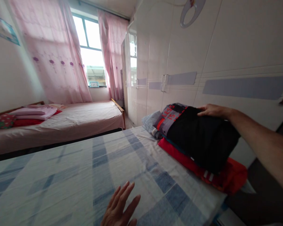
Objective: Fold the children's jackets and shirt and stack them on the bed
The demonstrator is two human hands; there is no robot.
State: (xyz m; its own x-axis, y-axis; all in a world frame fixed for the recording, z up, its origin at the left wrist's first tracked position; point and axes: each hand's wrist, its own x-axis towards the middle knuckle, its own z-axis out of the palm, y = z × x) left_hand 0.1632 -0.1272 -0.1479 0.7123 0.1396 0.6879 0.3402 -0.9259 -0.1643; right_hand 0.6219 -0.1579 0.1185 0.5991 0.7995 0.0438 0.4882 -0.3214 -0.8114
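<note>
A stack of folded clothes lies near the right edge of the bed in front of me. On top is a black garment, with a grey, black and red lettered garment at its far end. Red clothing shows beneath. My right hand closes on the black garment's upper edge, its fingertips partly hidden. Low in the view, my left hand hovers over the blue-and-white checked sheet. Its fingers are spread and hold nothing.
A light blue-grey bundle, perhaps a pillow, touches the stack's far end. White wardrobe doors rise along the right. Across the room stands a second bed with folded pink bedding, below a window with pink curtains.
</note>
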